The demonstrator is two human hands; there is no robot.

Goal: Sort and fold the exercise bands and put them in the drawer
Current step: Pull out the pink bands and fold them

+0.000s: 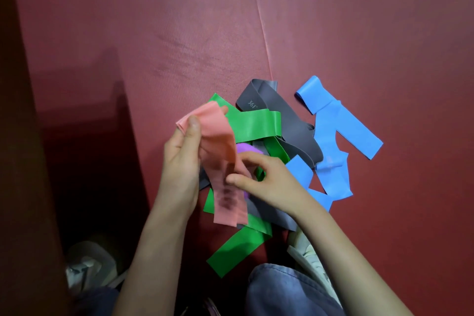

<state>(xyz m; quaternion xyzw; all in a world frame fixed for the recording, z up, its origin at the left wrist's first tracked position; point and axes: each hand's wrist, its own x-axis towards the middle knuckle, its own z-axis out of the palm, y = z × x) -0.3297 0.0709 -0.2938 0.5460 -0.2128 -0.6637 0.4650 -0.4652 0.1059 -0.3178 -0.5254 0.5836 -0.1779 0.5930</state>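
A heap of exercise bands lies on the red mat [179,33]. A pink band [220,141] hangs raised above the heap. My left hand [179,161] pinches its upper end between thumb and fingers. My right hand [266,182] touches the pink band's middle with thumb and forefinger. Beneath lie green bands [256,123], grey bands [295,126], blue bands [333,136] spread to the right, and a purple band [245,149] mostly hidden under my hands. No drawer is visible.
A dark red upright panel [23,136] runs down the left edge, casting a shadow on the mat. My shoes [87,264] and a denim-clad knee [289,292] sit at the bottom. A seam [259,20] crosses the mat above the heap.
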